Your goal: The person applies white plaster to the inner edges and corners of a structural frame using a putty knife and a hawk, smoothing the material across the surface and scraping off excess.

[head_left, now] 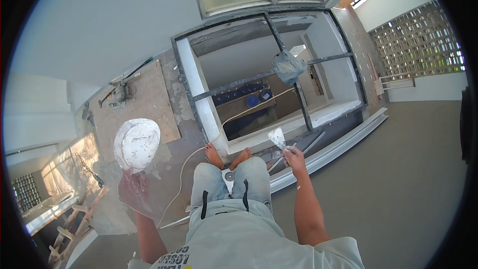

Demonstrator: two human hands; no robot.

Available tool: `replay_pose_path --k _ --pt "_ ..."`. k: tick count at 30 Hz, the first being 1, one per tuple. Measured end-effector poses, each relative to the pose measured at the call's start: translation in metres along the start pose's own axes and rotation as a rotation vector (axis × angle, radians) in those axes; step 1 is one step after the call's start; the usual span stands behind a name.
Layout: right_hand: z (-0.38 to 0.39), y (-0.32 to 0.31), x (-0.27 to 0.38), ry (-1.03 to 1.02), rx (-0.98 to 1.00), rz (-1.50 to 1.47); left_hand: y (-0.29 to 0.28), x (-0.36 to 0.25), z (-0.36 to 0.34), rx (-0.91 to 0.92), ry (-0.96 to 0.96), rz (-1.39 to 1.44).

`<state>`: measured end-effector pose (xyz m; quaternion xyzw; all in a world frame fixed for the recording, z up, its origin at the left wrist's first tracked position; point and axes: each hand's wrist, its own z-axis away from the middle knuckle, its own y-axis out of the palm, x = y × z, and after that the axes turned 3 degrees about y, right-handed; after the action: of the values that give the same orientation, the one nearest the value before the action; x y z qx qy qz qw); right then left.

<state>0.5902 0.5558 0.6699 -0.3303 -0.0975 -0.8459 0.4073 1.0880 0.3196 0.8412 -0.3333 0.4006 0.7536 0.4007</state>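
My right hand (294,158) grips a putty knife (276,138) with a broad blade spattered white. My left hand (139,184) holds a flat, dull pinkish-grey board (149,204) at the lower left; its fingers are partly indistinct. Just above that board is a round white container (137,139) with pale, dirty patches. My bare feet (240,157) stand at the edge of an opening bordered by a dark metal frame (219,88), through which a lower level shows. A grey plastic wrap (290,67) is bunched on the frame's crossing.
A wooden sheet (157,104) with tools (119,94) lies at left. A cable (172,199) runs past my feet over the opening's edge. A wooden ladder (72,234) is at lower left. Long metal profiles (338,154) lie to my right. A perforated block wall (413,40) is beyond.
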Motion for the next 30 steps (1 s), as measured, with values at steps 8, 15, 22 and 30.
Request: replay_pose_path --k 8,15,22,30 --pt "-0.04 -0.053 -0.205 0.223 -0.246 0.121 0.098 0.048 -0.024 0.072 0.019 -0.258" --pt "-0.163 -0.069 -0.281 0.127 -0.532 0.444 0.117 0.098 -0.103 0.286 -0.113 -0.333" --pt "-0.316 -0.118 -0.328 -0.018 -0.676 0.601 0.152 0.252 -0.216 0.397 0.006 -0.474" --pt "-0.47 -0.166 -0.327 -0.095 -0.837 0.846 0.137 0.382 -0.323 0.524 0.151 -0.5"
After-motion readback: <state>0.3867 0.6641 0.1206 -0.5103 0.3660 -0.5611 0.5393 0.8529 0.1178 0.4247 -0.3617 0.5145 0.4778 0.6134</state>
